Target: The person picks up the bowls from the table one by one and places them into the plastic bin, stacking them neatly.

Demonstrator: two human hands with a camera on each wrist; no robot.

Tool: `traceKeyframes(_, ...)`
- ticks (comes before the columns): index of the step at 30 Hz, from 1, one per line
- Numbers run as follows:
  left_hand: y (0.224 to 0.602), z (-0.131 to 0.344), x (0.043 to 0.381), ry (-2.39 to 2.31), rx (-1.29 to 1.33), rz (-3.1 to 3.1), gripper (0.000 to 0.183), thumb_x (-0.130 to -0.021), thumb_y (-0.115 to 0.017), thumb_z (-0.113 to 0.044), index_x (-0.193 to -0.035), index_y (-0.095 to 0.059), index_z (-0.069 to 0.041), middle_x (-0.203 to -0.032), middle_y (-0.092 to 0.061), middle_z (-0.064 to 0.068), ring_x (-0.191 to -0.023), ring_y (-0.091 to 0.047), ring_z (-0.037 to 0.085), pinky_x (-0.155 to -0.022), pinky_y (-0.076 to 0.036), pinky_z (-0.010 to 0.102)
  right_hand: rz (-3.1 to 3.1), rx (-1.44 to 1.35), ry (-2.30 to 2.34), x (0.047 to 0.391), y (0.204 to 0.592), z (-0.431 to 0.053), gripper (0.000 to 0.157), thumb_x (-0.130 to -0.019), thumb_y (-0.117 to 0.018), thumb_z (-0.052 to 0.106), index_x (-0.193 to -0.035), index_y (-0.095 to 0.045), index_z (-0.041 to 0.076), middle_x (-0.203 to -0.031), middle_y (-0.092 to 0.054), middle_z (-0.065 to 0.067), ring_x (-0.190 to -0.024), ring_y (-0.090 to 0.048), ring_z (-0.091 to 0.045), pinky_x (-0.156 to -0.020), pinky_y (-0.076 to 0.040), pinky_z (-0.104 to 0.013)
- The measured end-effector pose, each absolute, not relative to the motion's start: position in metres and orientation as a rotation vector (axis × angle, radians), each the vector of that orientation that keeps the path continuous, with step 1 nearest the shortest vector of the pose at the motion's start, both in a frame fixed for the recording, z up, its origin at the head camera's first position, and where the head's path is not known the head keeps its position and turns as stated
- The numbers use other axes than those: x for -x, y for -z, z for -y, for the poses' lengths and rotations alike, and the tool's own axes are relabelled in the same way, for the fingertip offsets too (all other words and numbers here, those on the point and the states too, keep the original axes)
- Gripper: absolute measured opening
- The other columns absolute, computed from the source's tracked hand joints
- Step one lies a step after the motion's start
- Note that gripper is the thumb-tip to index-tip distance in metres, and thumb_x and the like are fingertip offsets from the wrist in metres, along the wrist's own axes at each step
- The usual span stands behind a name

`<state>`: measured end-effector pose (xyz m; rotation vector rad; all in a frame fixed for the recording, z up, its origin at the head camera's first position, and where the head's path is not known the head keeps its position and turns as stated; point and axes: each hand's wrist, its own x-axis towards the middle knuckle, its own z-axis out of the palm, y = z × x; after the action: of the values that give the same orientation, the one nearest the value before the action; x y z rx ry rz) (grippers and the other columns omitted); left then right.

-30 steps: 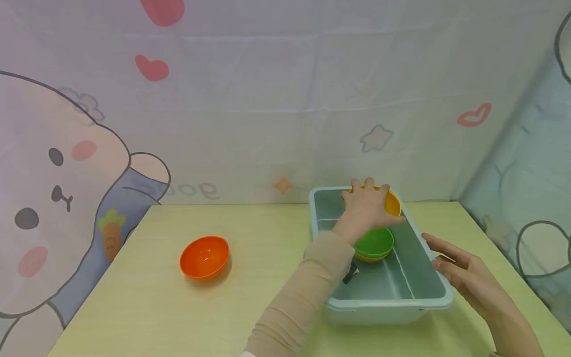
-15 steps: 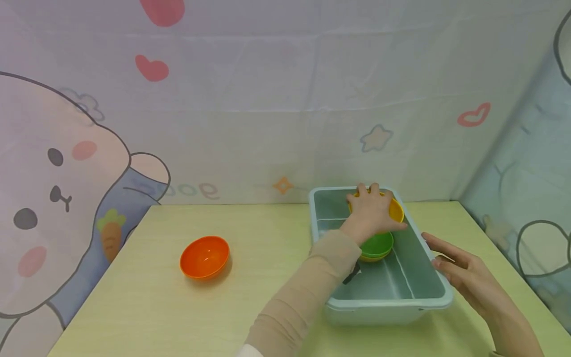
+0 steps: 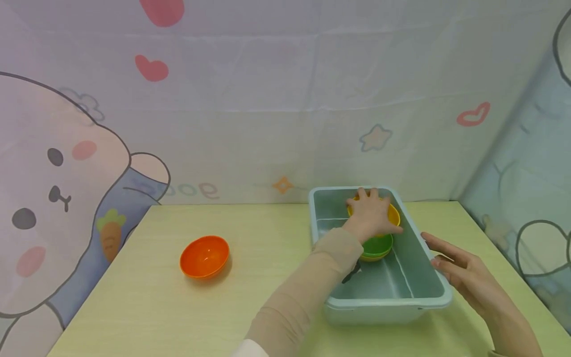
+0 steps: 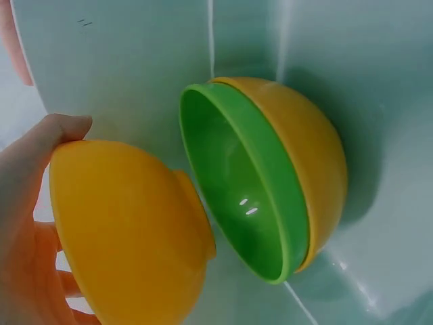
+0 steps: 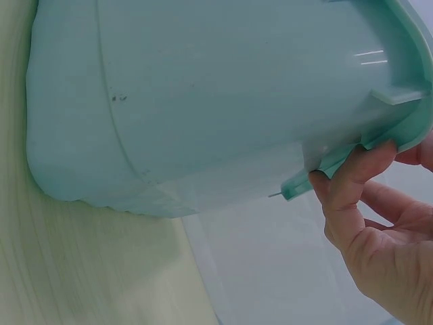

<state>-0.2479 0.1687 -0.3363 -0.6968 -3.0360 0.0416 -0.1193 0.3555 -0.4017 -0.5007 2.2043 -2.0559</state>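
My left hand (image 3: 371,213) holds a yellow bowl (image 4: 128,223) by its rim, fingers spread across the mouth, inside the far part of a pale green-blue plastic bin (image 3: 388,302). Close beside that bowl's foot, a green bowl (image 4: 237,183) sits nested in a second yellow bowl (image 4: 304,156) on the bin floor. At the bin's right side, my right hand (image 3: 473,277) grips the outer rim with bent fingers (image 5: 345,189).
An orange bowl (image 3: 205,258) stands upright on the light wooden table (image 3: 147,317), left of the bin. A small dark object (image 3: 351,272) lies in the bin, partly hidden by the left sleeve. A printed cloth (image 3: 250,99) hangs behind.
My left hand has brought the yellow bowl slightly nearer and lower, toward the nested green bowl. The right hand and the bin have stayed in place.
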Motion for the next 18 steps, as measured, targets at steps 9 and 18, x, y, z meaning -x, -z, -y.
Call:
traceKeyframes(9,0.342,-0.167,0.247,-0.033,0.722,3.066,0.075,-0.076,-0.057,-0.075,-0.141,-0.043,-0.039,-0.146,-0.039,-0.003,-0.131,-0.038,0.026,-0.096,-0.045,0.047,-2.213,0.485,2.053,0.119,0.402,-0.354,0.053,-0.101,-0.036,-0.001,-0.152,-0.027,0.01,-0.139,-0.051,0.016,-0.11,-0.063,-0.005,-0.083,-0.055,-0.026)
traceKeyframes(18,0.351,-0.17,0.249,-0.058,0.724,3.098,0.077,-0.076,-0.057,-0.076,-0.142,-0.04,-0.041,-0.15,-0.035,-0.003,-0.133,-0.035,0.026,-0.097,-0.045,0.047,-2.196,0.484,2.064,0.119,0.402,-0.355,0.053,-0.101,-0.036,-0.001,-0.152,-0.027,0.011,-0.138,-0.051,0.017,-0.111,-0.062,-0.003,-0.083,-0.055,-0.025)
